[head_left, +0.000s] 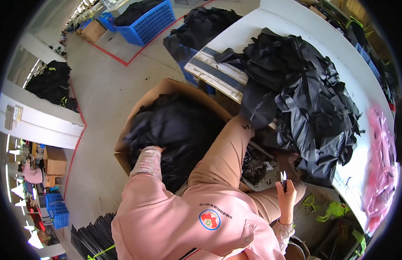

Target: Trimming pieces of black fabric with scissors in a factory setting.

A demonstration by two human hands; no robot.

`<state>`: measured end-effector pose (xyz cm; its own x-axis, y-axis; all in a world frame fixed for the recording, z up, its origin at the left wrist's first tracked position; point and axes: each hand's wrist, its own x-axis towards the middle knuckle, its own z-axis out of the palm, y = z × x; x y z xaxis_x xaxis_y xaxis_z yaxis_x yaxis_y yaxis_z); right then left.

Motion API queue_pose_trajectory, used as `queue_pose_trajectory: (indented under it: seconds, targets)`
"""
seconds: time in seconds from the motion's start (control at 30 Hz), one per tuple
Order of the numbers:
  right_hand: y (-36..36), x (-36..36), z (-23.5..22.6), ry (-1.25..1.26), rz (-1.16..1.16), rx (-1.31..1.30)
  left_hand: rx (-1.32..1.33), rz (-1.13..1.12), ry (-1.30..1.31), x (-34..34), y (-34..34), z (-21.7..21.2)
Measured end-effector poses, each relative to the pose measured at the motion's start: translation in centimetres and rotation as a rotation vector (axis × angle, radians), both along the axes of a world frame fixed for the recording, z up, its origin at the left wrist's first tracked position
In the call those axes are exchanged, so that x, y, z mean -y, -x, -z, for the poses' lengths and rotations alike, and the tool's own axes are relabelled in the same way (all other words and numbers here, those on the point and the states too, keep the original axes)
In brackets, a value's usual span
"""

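Black fabric pieces (175,123) fill an open cardboard box (175,85) in front of me, to the left. My left hand (159,149) reaches into the box at the fabric; its fingers are hidden, and the fabric around it is smeared by motion. Over my right knee, my right hand (286,200) is closed around small thread snips (283,177), blades pointing up and away from me. A large loose heap of black fabric pieces (305,91) covers much of the white table (253,21) on the right, with some hanging over its near edge.
A pink plastic bag (380,169) lies at the table's right side. Blue crates (151,26) with black fabric stand at the far left. Bundled black sheets (92,236) tied with a green strip are at lower left. Scraps (255,167) lie under the table. Red lines mark the floor.
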<state>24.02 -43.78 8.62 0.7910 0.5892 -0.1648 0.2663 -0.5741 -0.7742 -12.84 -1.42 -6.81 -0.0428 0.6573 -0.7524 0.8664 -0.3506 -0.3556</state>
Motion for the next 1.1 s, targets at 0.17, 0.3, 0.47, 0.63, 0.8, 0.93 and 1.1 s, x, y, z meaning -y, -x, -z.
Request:
queue_pose_trajectory:
  seconds: [0.17,0.3,0.47,0.63,0.8,0.93,1.1]
  targets:
    - [-0.1,1.0,1.1,-0.010,0.099,0.065,0.004,0.040,0.206,-2.1,-0.5,-1.3]
    - [0.5,-1.0,2.1,-0.051,0.082,0.063,-0.003,0.137,0.323,-4.4,0.6,-2.7]
    - [0.3,-1.1,0.6,-0.080,0.065,0.124,0.220,0.549,0.181,-7.8,-16.0,-8.8]
    - [0.9,-0.6,0.8,-0.087,0.084,0.098,1.619,0.504,0.082,-1.4,-36.1,-15.2]
    - [2.5,1.4,1.1,-0.155,0.082,0.029,1.438,1.217,-0.631,7.4,-48.6,-20.7]
    - [3.0,3.7,1.2,-0.152,0.158,-0.016,1.547,1.335,-0.591,7.3,-52.5,-22.0]
    - [1.8,5.1,3.2,-0.202,0.279,-0.130,2.011,0.635,0.269,9.1,-51.6,-27.3]
